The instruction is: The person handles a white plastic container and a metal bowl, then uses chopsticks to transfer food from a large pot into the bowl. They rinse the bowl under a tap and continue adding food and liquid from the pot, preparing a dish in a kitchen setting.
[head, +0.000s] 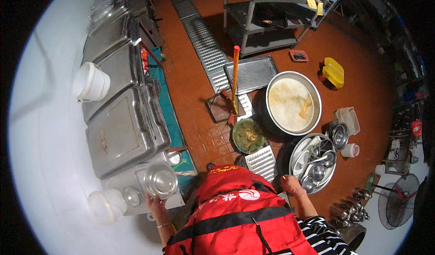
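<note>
My left hand (pixel 156 205) is at the near rim of a round stainless steel bowl (pixel 160 180), its fingers on the metal. Bright glare hides whether more bowls are nested inside. Beside it, a smaller metal bowl (pixel 131 196) rests on the pale surface at the left. My right hand (pixel 290 183) hangs with curled fingers at the left edge of a large metal basin (pixel 291 163). White plates (pixel 302 158), several small steel bowls (pixel 318 171) and a white spoon (pixel 319 159) lie in that basin. Whether the right hand holds anything is hard to see.
A large pot (pixel 319 102) of foamy liquid stands ahead, near a green strainer (pixel 248 136) with food scraps and an upright orange handle (pixel 235 74). Lidded steel containers (pixel 119 125) and a white bucket (pixel 93 81) line the left. A grey cart (pixel 249 13) stands farther off; a fan (pixel 401 200) is right.
</note>
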Demonstrator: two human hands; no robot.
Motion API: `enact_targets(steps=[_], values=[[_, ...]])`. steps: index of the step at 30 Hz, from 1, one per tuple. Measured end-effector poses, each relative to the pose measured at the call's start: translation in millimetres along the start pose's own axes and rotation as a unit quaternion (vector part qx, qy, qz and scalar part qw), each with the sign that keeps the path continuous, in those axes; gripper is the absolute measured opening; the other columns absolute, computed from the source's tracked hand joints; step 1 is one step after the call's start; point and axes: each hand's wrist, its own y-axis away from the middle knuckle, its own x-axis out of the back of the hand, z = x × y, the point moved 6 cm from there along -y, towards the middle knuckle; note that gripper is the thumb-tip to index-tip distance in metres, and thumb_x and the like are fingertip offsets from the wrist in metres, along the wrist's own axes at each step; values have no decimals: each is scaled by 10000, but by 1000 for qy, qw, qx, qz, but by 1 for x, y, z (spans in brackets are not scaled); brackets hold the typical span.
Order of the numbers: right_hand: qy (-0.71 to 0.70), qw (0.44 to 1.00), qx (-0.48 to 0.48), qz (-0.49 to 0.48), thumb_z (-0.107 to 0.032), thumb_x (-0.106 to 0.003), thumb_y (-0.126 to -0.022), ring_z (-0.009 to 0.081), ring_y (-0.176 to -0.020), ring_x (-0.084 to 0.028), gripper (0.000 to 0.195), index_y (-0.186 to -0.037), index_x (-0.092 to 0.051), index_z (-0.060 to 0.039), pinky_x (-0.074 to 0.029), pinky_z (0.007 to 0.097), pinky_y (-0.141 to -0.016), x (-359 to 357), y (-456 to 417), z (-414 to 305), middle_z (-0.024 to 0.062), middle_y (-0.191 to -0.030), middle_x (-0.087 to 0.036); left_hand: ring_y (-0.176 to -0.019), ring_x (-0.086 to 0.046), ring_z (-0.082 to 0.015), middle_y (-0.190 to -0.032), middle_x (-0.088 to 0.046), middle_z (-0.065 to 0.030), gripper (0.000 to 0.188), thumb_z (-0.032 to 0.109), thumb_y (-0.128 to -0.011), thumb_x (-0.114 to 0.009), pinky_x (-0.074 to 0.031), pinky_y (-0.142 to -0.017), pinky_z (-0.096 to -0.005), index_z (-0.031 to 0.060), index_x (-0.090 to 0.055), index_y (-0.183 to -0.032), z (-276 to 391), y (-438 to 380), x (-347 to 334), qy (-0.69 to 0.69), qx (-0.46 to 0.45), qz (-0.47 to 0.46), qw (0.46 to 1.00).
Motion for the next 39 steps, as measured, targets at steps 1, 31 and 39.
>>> enact_targets(steps=[1, 31, 39], values=[[-60, 998, -2, -5, -203, -563, -869, 281, -644, -684, 274, -1081, -645, -50, -521, 404, -581, 10, 2, -13, 186, -754, -661, -894, -628, -253, -1165, -545, -157, 622, -28, -852, -531, -587, -648, -360, 43, -296, -1423, 4, 5, -11, -15, -2, -12, 1000], [-324, 825, -459, 56, -103, -634, -753, 384, -909, -630, 233, -984, -619, -81, -510, 478, -776, -268, 248, -42, 209, -945, -655, -791, -614, -114, -1112, -587, -73, 537, -41, -837, -532, -525, -488, -202, 42, -423, -1357, 6, 58, -447, -336, 20, -586, 737], [-340, 844, -382, 165, -271, -498, -906, 303, -732, -649, 266, -907, -643, -48, -517, 438, -670, -462, 214, -93, 184, -820, -649, -834, -637, -157, -1158, -587, -70, 548, -76, -835, -519, -546, -495, -245, 78, -427, -1352, -57, 130, -469, -333, 86, -647, 681]])
